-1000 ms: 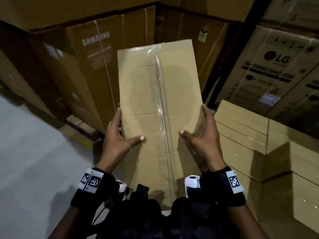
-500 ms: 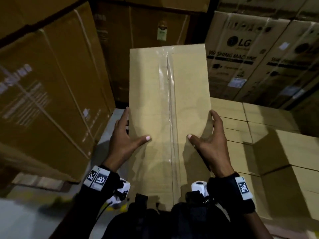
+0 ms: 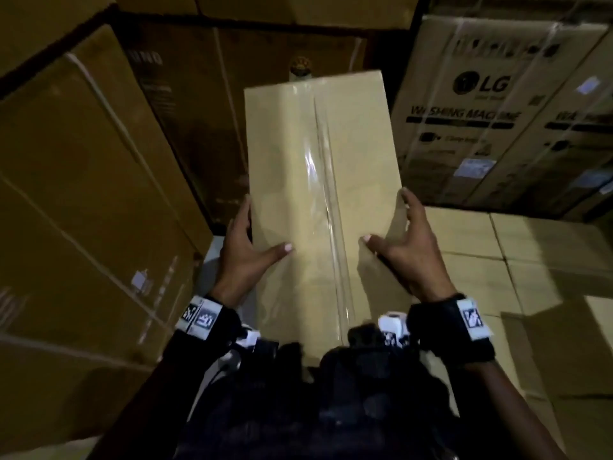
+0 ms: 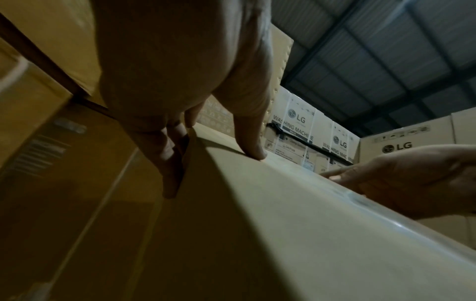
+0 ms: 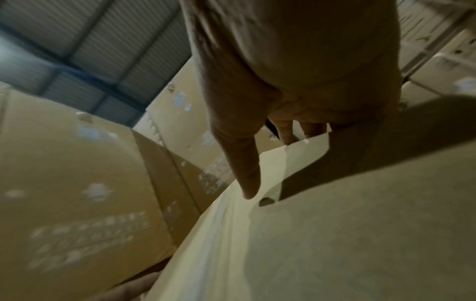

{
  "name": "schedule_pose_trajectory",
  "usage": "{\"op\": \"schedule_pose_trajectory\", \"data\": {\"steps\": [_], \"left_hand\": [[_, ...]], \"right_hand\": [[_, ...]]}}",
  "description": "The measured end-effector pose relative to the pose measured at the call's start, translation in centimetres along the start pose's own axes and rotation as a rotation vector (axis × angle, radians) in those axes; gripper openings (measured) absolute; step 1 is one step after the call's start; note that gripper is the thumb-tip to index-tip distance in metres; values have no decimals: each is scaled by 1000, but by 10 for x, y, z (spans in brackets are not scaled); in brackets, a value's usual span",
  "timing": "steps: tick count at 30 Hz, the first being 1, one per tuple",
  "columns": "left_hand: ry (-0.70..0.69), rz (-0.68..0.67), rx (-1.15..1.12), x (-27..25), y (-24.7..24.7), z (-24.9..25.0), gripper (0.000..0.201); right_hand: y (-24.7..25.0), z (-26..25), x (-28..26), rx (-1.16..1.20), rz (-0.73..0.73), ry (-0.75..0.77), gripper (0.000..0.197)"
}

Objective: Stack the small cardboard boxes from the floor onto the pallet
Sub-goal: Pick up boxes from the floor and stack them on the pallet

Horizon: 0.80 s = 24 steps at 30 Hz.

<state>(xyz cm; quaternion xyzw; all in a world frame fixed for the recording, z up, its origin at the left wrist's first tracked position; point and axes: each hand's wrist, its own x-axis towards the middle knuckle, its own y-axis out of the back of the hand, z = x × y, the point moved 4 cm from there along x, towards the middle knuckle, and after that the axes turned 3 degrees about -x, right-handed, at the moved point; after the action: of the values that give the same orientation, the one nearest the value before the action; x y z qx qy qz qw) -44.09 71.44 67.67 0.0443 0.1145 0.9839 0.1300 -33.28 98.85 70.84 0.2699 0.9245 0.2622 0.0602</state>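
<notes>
A long plain cardboard box (image 3: 318, 180) with clear tape down its middle is held in the air in front of me, lengthwise. My left hand (image 3: 247, 240) grips its left edge, thumb on top and fingers down the side. My right hand (image 3: 409, 247) grips the right edge the same way. The left wrist view shows the left hand's fingers (image 4: 172, 173) on the box's side (image 4: 206, 244) and the thumb on top. In the right wrist view the thumb (image 5: 244, 173) lies on the box top (image 5: 335, 234). A stack of similar plain boxes (image 3: 530, 260) stands low on the right.
Large brown cartons (image 3: 83, 194) form a wall close on the left. LG washing machine cartons (image 3: 481, 111) are stacked at the back right, behind the plain boxes. More dark cartons stand straight ahead. A narrow strip of grey floor (image 3: 212, 260) shows by my left hand.
The view has swung right with the box in both hands. The LG cartons and the plain-box stack have moved toward the centre. Both hands hold the box as before.
</notes>
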Motion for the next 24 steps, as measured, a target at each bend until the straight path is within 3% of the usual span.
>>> {"op": "schedule_pose_trajectory", "data": {"steps": [3,8,14,21,24], "left_hand": [[-10,-62,5,60,-36,4,117],[-27,-295,6,163,-121,0,122],[-93,-615,71,273,-236,4,120],[-147,-971,107,349,-346,5,121],[-157,-1106,92,354,-395,17,107]], "right_hand": [[17,12,43,37,65,-58,104],[51,49,91,12,253,-188,111],[87,77,138,40,490,-339,93],[88,91,156,194,748,-480,86],[101,109,162,204,855,-576,86]]}}
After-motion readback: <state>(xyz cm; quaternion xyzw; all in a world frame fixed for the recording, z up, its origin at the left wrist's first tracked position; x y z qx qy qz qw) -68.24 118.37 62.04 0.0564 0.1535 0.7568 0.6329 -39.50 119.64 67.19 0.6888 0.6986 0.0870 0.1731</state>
